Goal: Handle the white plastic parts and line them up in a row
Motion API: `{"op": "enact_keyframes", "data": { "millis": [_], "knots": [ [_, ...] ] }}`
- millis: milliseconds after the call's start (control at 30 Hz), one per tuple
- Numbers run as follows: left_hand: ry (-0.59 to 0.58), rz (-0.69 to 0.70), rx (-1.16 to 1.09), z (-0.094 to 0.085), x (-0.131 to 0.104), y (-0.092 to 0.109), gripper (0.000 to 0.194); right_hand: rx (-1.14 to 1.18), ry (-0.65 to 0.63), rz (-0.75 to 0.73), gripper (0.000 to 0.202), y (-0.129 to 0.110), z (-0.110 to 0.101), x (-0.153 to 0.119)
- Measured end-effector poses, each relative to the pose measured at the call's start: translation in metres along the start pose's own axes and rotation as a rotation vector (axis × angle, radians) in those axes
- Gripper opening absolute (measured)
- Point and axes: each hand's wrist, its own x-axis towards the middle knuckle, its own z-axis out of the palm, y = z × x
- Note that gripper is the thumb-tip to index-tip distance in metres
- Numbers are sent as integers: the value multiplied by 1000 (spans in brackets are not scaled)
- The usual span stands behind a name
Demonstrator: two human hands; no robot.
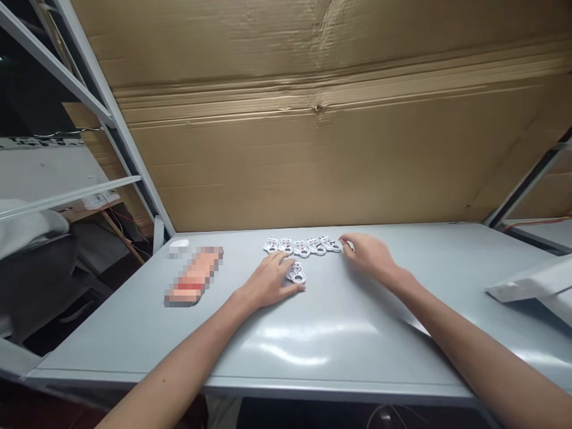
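Several small white pieces, each with a ring-shaped end, form a row (301, 248) near the back of the grey table. One more white piece (296, 273) lies in front of the row. My left hand (271, 279) rests on the table with its fingers apart around the left side of that single piece, thumb below it and fingertips above. At the row's right end is my right hand (369, 256), its thumb and index finger close together by the last piece. Whether the fingertips grip that piece is too small to tell.
A blurred orange-red object (194, 277) lies on the left of the table (335, 351), with a small white item (179, 245) behind it. White paper or packaging (536, 280) is at the right edge. Cardboard (335, 161) closes off the back, between metal posts.
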Motion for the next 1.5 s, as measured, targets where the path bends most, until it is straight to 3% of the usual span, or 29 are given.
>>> {"op": "enact_keyframes", "data": {
  "millis": [167,267,433,567,700,933,1133,1333,1500],
  "knots": [
    [42,36,-1,-1,2,0,46,117,-149,-434,30,-28,11,-17],
    [62,56,-3,-3,2,0,37,96,-198,-551,30,-37,18,-23],
    [99,39,42,-9,3,-8,39,64,-256,-547,28,-39,16,-25],
    [191,-151,172,-26,2,-31,43,55,-292,-533,27,-40,12,-25],
    [110,-359,299,-39,-4,-56,37,51,-309,-533,25,-42,10,-25],
    [-75,-402,158,-26,-2,-77,47,61,-299,-525,24,-42,9,-26],
    [-82,-472,122,-13,3,-80,53,85,-273,-536,24,-41,12,-26],
    [-57,-494,133,-12,6,-76,52,65,-263,-545,25,-40,15,-26],
    [14,-355,182,-17,7,-53,53,70,-265,-537,27,-40,15,-26]
  ]
}}
